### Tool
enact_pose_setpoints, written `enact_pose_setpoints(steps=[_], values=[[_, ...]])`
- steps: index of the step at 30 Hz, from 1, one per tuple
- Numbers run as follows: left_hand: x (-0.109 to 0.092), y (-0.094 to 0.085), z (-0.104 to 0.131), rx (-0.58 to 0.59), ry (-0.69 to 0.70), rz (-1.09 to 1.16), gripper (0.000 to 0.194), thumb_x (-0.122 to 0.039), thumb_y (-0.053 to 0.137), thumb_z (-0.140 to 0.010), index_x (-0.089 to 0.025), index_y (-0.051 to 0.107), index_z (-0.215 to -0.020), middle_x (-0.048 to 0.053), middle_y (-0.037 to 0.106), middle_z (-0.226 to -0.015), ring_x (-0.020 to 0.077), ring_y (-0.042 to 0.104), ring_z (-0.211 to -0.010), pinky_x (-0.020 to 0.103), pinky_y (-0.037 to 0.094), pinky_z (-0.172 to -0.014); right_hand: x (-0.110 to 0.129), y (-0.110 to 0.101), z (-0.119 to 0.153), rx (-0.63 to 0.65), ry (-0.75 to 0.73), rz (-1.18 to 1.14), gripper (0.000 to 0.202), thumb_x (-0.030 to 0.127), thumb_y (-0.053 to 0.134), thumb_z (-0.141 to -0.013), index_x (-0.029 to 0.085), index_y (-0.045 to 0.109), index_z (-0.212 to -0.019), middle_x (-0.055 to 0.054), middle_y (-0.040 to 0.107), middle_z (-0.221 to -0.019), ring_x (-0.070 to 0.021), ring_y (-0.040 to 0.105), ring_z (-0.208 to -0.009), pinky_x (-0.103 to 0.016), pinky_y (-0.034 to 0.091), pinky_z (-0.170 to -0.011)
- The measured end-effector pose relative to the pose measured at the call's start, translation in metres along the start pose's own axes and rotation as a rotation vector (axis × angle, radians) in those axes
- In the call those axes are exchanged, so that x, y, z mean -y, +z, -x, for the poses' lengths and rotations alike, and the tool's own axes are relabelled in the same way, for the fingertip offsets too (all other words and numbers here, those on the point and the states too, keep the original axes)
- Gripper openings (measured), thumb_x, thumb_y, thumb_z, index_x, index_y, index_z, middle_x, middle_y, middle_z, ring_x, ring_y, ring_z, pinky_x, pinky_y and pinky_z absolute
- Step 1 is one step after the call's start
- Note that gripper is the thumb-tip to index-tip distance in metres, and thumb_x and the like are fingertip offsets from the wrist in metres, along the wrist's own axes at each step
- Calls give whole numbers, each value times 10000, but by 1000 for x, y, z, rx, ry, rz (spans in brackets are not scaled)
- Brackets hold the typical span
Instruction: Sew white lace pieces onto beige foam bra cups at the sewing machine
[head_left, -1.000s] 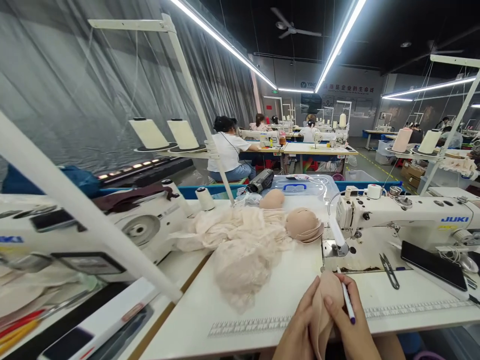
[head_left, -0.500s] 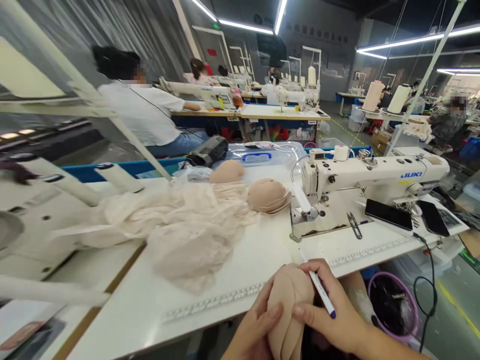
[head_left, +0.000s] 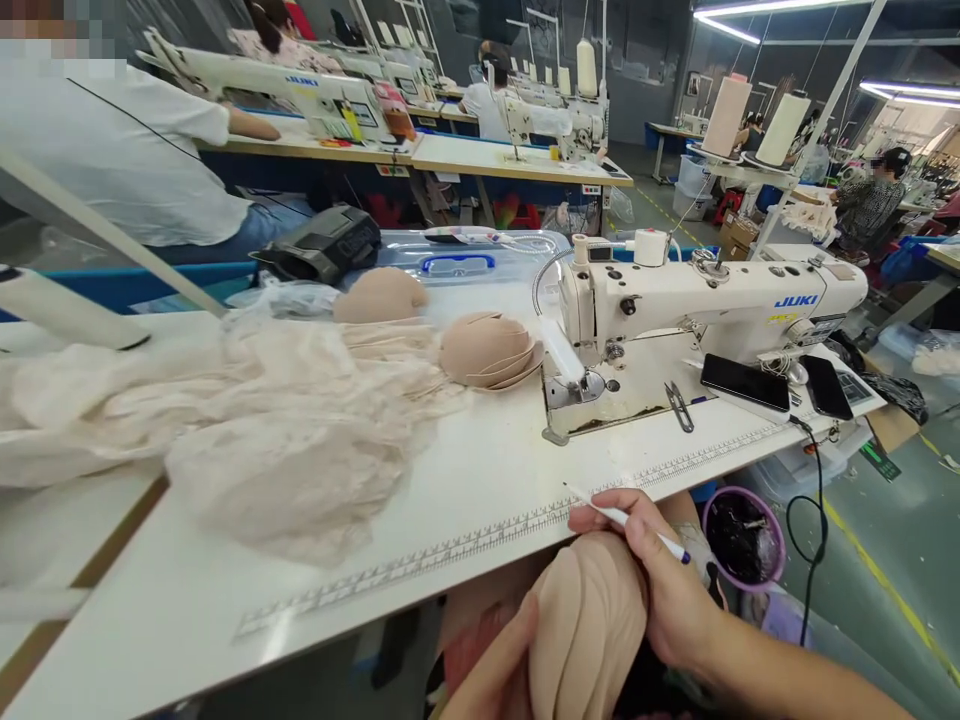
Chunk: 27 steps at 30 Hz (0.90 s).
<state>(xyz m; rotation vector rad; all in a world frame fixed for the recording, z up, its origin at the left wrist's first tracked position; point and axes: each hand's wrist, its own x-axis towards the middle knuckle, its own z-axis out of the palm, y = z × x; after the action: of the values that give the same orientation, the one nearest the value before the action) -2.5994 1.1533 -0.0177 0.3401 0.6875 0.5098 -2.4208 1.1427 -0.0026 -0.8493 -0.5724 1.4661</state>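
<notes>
Pads: a fanned stack of beige pads [head_left: 585,630], close to the wearer's body, just off the front edge of the table [head_left: 480,470] and in the hands.
Left hand: the left hand [head_left: 499,660] holds the stack by its left side, thumb along the edge; the other fingers are hidden.
Right hand: the right hand [head_left: 660,570] has a white pen [head_left: 622,518] pinched between thumb and fingers and lies along the right side of the stack; how firmly it presses there I cannot tell.
Pen: slanted, thin tip towards the tabletop, purple end towards the wrist.
Table edge: a printed ruler strip [head_left: 420,570] runs along it.
Table middle: a heap of cream cloth [head_left: 285,440], with a second pile of pads [head_left: 487,350] just beside it and another beige pad [head_left: 381,296] behind.
Sewing machine: a white sewing machine [head_left: 675,300] on the right, small snips [head_left: 679,408] before it, a dark phone [head_left: 746,382] near them.
Floor: a purple bucket [head_left: 780,550] with dark scraps inside.
Beyond: a clear plastic box [head_left: 532,262] with a blue handle; further off, a co-worker in a white shirt [head_left: 112,150] sits at left.
</notes>
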Motion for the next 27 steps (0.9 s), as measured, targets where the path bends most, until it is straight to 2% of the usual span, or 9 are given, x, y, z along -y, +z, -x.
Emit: enact_pose_setpoints(steps=[2,5,8,10,14,16,18,22,27], values=[[-1,4,1,4,-34,33,688,-635,661,-942,-352,564,-1561,82,651,-1538,408,476,-1524,599,418,-1234,1,-2,1,17,-21,9,404,580,748,-947,263,683,-1188,-78,790,-1195,-268,695,-1175,-438,499,-1065],[-4,11,4,48,-6,67,587,-489,773,-895,-338,682,-1455,62,667,-1524,393,449,-1544,541,375,-1273,2,-6,0,50,-40,35,369,545,726,-980,256,680,-1204,-82,793,-1188,-263,696,-1190,-443,484,-1085],[-6,12,3,96,6,154,554,-524,770,-896,-339,717,-1415,55,661,-1531,386,441,-1550,509,331,-1298,2,-8,-2,97,-38,26,368,530,736,-984,248,688,-1215,-86,786,-1208,-263,706,-1175,-464,461,-1120],[-5,8,-1,119,-27,233,539,-553,716,-937,-350,698,-1435,51,648,-1547,386,461,-1536,508,306,-1308,1,-9,-3,115,-29,8,365,515,751,-979,244,693,-1217,-90,781,-1224,-266,704,-1177,-466,462,-1117],[0,-8,-8,146,-12,300,469,-339,701,-972,-366,689,-1440,40,705,-1481,353,528,-1492,488,279,-1318,0,-6,-5,22,-49,-36,340,495,785,-956,246,705,-1173,-74,803,-1151,-252,711,-1144,-432,468,-1085],[2,-15,-9,150,-14,310,481,-297,707,-963,-370,689,-1438,38,737,-1437,343,546,-1479,484,279,-1319,-1,-4,-6,-27,-53,-83,315,482,800,-945,251,710,-1139,-61,815,-1104,-234,723,-1098,-409,482,-1060],[3,-16,-9,143,-25,321,494,-311,714,-963,-371,677,-1451,40,737,-1438,346,541,-1483,488,281,-1319,-1,-3,-8,-18,-50,-107,299,468,808,-943,251,715,-1126,-52,819,-1088,-222,731,-1071,-392,496,-1040],[2,-9,-8,140,-33,347,490,-391,739,-954,-379,685,-1441,41,703,-1486,369,514,-1501,493,275,-1322,4,-4,-7,106,-105,-62,269,448,767,-992,255,706,-1170,-45,800,-1148,-202,738,-1081,-378,518,-1037],[2,-6,-8,198,-9,326,402,-349,727,-967,-395,742,-1365,33,716,-1466,361,514,-1502,502,248,-1331,21,-7,-6,363,-160,181,323,454,715,-1039,249,670,-1284,-89,756,-1273,-223,730,-1174,-424,530,-1071]])
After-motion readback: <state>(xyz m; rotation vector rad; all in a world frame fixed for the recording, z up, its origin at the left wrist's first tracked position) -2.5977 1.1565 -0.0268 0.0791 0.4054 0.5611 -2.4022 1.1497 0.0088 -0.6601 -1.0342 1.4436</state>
